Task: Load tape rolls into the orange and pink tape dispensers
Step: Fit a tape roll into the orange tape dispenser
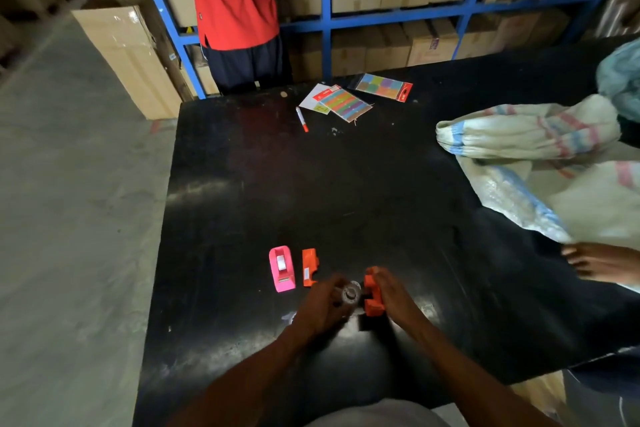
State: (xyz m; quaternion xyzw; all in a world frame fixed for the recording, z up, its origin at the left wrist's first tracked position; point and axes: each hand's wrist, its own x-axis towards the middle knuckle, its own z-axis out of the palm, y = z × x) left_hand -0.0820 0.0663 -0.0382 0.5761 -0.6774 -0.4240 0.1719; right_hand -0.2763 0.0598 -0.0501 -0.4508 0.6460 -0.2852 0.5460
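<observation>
On the black table (346, 191), near its front edge, my left hand (323, 308) grips a clear tape roll (350, 294). Right beside it, my right hand (393, 298) holds an orange tape dispenser piece (372, 298), its open side facing the roll. Left of my hands another orange dispenser piece (309, 267) lies flat on the table. Further left stands a pink tape dispenser (282, 269) with a white roll showing in its slot. Whether the roll touches the orange piece is blurred.
A marker pen (302, 119) and packs of coloured sticky tabs (344, 102) lie at the table's far edge. Striped woven sacks (533, 156) cover the right side, with another person's hand (602, 262) there. A person in red (232, 10) stands by blue shelving (325, 17).
</observation>
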